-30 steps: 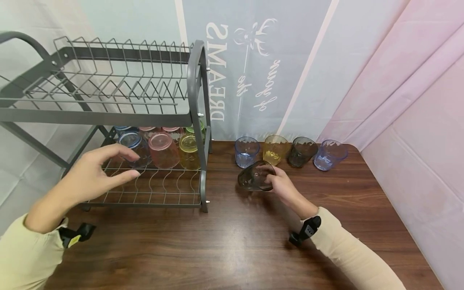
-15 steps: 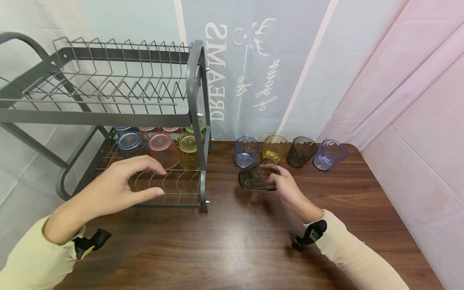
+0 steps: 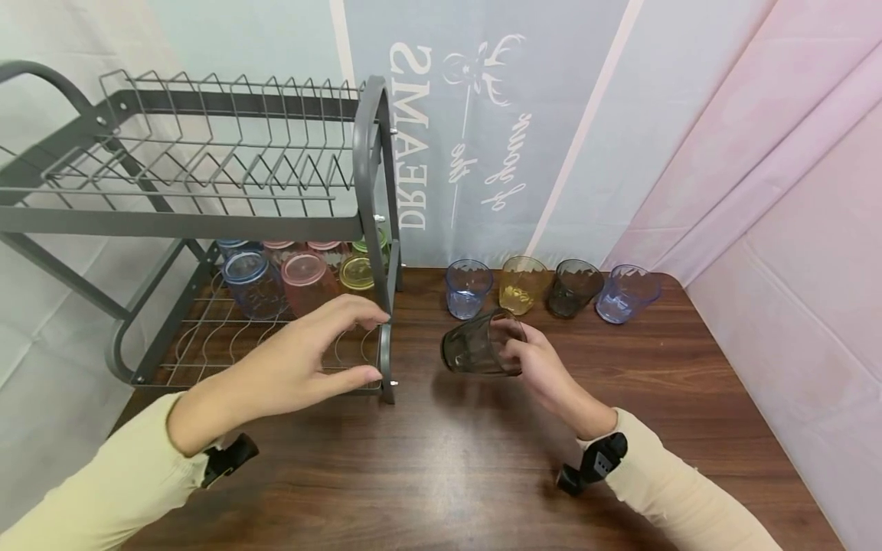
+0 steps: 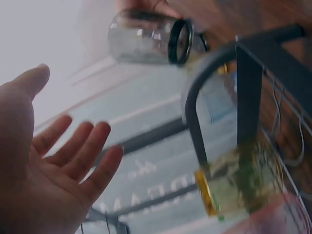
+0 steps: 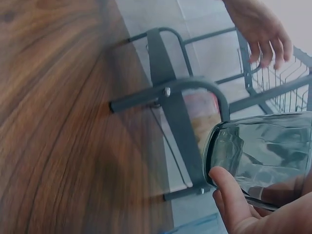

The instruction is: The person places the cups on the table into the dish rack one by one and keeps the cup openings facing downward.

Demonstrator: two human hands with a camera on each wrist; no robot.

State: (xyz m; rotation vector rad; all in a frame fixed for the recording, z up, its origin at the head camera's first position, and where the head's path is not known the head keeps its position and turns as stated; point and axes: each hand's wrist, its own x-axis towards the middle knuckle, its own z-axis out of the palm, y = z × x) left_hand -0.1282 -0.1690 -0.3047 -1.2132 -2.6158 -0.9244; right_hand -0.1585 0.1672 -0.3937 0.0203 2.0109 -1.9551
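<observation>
Head view: your right hand (image 3: 547,371) grips the dark glass (image 3: 472,348) by its right end, tipped on its side above the table (image 3: 441,474); this likely leaves the left end free. Your left hand (image 3: 303,363) is empty, thumb and fingers parted, near the right side of the rack (image 3: 186,224). Upturned glasses (image 3: 308,279) sit low in it, probably for stability; a far row (image 3: 566,291) stands mouths up.

Left wrist view: blurred; left palm bare, fingers loosely spread.

Right wrist view: your thumb lies against the glass, presumably steadying it.
</observation>
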